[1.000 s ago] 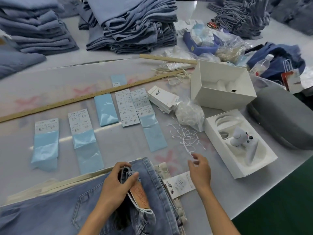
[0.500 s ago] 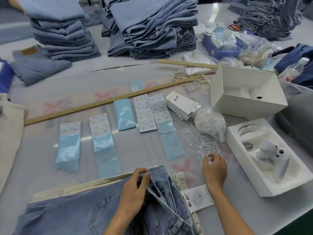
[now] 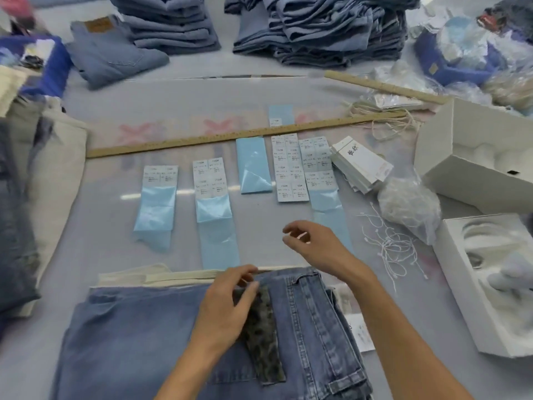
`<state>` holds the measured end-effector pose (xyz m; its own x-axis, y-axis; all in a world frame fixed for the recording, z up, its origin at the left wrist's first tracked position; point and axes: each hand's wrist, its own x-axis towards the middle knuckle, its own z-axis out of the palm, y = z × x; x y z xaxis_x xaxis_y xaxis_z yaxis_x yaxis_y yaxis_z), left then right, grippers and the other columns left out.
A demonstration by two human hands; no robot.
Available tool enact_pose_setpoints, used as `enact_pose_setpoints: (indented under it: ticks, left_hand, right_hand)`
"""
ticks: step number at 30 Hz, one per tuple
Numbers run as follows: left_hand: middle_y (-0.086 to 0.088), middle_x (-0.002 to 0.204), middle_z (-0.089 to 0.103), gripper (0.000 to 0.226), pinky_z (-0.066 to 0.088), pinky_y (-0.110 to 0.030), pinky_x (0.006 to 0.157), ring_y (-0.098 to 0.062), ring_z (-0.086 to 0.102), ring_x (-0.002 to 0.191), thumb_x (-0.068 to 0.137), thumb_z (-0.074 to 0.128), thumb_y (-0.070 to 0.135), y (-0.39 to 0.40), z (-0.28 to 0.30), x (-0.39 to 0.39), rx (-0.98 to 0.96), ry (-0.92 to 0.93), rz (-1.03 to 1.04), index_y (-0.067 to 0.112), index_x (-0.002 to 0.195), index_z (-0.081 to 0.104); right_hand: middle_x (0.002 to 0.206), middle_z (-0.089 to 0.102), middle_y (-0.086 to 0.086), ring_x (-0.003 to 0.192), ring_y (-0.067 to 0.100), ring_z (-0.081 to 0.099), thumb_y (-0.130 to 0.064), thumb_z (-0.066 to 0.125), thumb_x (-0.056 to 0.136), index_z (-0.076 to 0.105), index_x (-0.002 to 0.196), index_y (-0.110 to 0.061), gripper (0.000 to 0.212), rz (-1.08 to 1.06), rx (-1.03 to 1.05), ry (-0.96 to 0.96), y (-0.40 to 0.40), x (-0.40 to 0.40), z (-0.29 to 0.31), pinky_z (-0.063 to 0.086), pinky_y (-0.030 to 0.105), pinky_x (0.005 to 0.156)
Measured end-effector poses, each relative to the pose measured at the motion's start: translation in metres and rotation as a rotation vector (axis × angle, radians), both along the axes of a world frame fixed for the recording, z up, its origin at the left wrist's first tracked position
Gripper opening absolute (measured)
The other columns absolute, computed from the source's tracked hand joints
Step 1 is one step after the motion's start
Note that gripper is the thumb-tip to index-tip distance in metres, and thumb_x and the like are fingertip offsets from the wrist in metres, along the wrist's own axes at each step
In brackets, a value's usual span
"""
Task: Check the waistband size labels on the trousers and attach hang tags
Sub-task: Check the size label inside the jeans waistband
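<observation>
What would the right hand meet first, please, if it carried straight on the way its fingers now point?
The right hand points left and slightly away, above the table. Likely first is the nearest blue sticker strip, though the hand's height is unclear.
</observation>
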<state>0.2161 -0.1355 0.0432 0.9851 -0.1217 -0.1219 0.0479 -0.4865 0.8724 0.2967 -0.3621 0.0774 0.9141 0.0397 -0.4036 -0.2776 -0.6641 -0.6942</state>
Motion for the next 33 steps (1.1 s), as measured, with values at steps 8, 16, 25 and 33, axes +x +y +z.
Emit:
enact_pose_setpoints:
  ticks: [8, 16, 25, 33]
  left_hand:
    - [0.017, 0.150, 0.042, 0.067, 0.014, -0.009, 0.117, -0.001, 0.034, 0.140, 0.096, 0.057, 0.059, -0.057, 0.015, 0.002, 0.051, -0.023, -0.425, 0.029, 0.153, 0.041]
    - [0.010, 0.076, 0.059, 0.035, 0.043, -0.018, 0.067, -0.010, 0.054, 0.069, 0.084, 0.068, 0.065, -0.044, 0.049, 0.001, -0.044, -0.201, -0.427, 0.032, 0.084, 0.059]
    - [0.020, 0.087, 0.057, 0.056, 0.043, -0.027, 0.058, -0.004, 0.056, 0.084, 0.084, 0.024, 0.085, -0.002, 0.099, -0.037, 0.758, -0.090, -0.729, 0.047, 0.105, 0.060]
    - [0.011, 0.105, 0.059, 0.046, 0.036, -0.034, 0.072, -0.018, 0.059, 0.103, 0.092, 0.042, 0.073, -0.041, 0.100, -0.055, 0.812, -0.215, -0.912, 0.035, 0.113, 0.056]
  right_hand:
    - [0.079, 0.061, -0.016, 0.072, 0.000, 0.057, -0.069, 0.063, 0.080, 0.045, 0.096, -0.047, 0.033, 0.078, -0.369, 0.188, -0.033, -0.165, 0.051, 0.048, 0.022, 0.064]
    - [0.098, 0.056, -0.026, 0.086, 0.002, 0.062, -0.031, 0.074, 0.090, 0.056, 0.114, -0.048, 0.035, -0.304, -0.198, -0.112, -0.018, -0.236, 0.058, 0.054, 0.018, 0.074]
    - [0.117, 0.054, -0.009, 0.099, 0.010, 0.061, -0.020, 0.068, 0.096, 0.072, 0.104, -0.017, 0.010, -0.146, -0.019, -0.375, 0.019, -0.276, 0.042, 0.053, 0.026, 0.080]
    - [0.131, 0.051, -0.008, 0.120, 0.013, 0.058, -0.028, 0.067, 0.095, 0.073, 0.101, -0.018, 0.012, -0.191, 0.002, -0.371, 0.027, -0.291, 0.044, 0.049, 0.021, 0.097]
